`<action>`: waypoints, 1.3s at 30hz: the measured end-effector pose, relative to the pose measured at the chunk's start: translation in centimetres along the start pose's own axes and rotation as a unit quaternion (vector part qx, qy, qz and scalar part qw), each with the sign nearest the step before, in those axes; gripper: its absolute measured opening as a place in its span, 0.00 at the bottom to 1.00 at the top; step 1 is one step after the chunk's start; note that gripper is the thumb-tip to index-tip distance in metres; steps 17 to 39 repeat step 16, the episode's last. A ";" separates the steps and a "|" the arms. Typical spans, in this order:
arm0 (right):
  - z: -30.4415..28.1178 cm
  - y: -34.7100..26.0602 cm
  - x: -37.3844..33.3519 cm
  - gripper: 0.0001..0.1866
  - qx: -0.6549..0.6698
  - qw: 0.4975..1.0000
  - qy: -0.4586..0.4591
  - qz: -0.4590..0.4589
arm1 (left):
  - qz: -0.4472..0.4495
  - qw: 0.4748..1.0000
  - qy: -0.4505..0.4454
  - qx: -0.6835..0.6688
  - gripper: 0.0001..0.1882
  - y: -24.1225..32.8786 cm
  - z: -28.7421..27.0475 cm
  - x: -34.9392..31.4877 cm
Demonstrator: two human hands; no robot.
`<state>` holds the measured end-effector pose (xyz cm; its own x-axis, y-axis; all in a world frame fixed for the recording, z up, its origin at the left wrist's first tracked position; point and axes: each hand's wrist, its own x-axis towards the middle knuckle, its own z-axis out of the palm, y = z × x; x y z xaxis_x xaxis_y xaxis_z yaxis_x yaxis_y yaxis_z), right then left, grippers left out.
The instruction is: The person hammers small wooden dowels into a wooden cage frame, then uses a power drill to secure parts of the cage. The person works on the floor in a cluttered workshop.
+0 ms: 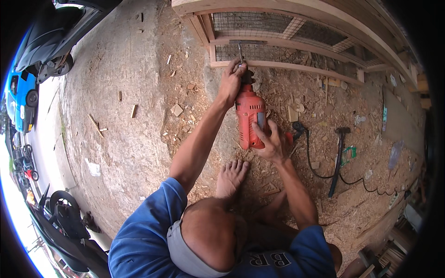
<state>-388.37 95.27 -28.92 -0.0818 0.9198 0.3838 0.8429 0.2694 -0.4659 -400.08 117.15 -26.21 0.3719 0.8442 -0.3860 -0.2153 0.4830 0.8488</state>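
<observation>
My right hand (272, 142) is wrapped round the rear of a red power drill (250, 109), which points away from me toward a wooden frame. At the drill's front, my left hand (232, 81) is closed, its fingertips pinching a thin metal shaft (240, 54) beside the dark chuck (248, 77). The shaft reaches up to a dark crossbar (248, 42), making a T shape; I cannot tell whether the two are joined. Behind it stands the wooden frame (282, 66), fitted with wire mesh (250, 22). My fingers partly hide the chuck.
A black cord (309, 160) runs over the ground to the right, passing a hammer (333, 178) and a green object (348, 155). Wood shavings and offcuts (176, 110) litter the ground. My bare foot (233, 177) is below the drill. Motorcycles (65, 227) and a blue vehicle (21, 99) are at left.
</observation>
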 end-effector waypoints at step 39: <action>-0.4 0.2 0.1 0.50 0.011 1.000 -0.010 -0.006 | -0.009 0.998 -0.021 -0.052 0.25 -0.2 -0.4 0.4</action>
